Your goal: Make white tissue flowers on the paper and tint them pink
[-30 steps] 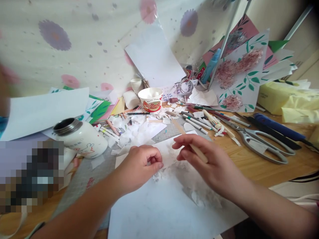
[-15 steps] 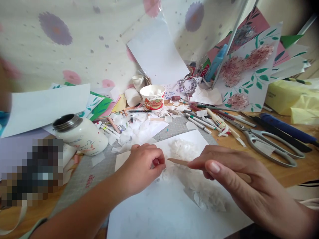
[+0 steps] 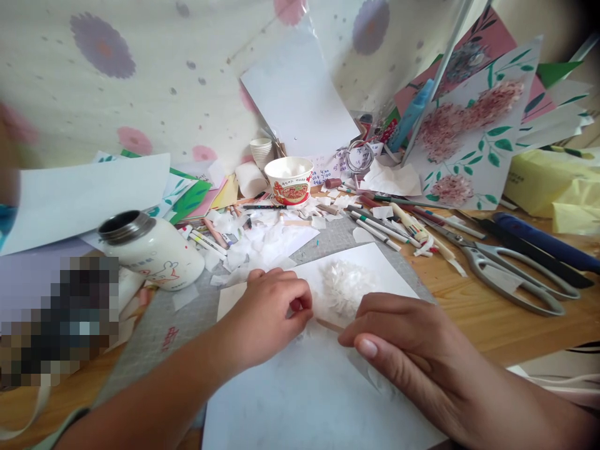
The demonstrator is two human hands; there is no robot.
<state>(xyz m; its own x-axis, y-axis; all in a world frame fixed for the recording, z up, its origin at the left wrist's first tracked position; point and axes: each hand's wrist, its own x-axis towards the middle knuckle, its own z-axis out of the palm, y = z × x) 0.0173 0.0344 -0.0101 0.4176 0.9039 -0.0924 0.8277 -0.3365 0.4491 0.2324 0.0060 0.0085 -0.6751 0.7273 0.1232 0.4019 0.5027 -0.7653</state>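
Note:
A white sheet of paper [image 3: 300, 394] lies in front of me on a grey cutting mat [image 3: 182, 319]. A fluffy cluster of small white paper bits [image 3: 344, 284] sits on the sheet. My left hand [image 3: 269, 315] is curled in a pinch at the cluster's left edge; what its fingertips hold is too small to name. My right hand [image 3: 407, 347] grips a thin wooden stick [image 3: 328, 324], whose tip points left toward my left thumb, just below the cluster.
A white bottle [image 3: 150, 253] lies on its side at the left. Behind the sheet are paper scraps, pens [image 3: 375, 228] and a paper cup [image 3: 289, 180]. Large scissors [image 3: 506, 272] lie at the right on the wooden table. Flower pictures [image 3: 464, 131] lean at the back.
My right hand has swung the stick from pointing away to pointing left at my left hand, and has come nearer to me. My left hand has stayed pinched in place.

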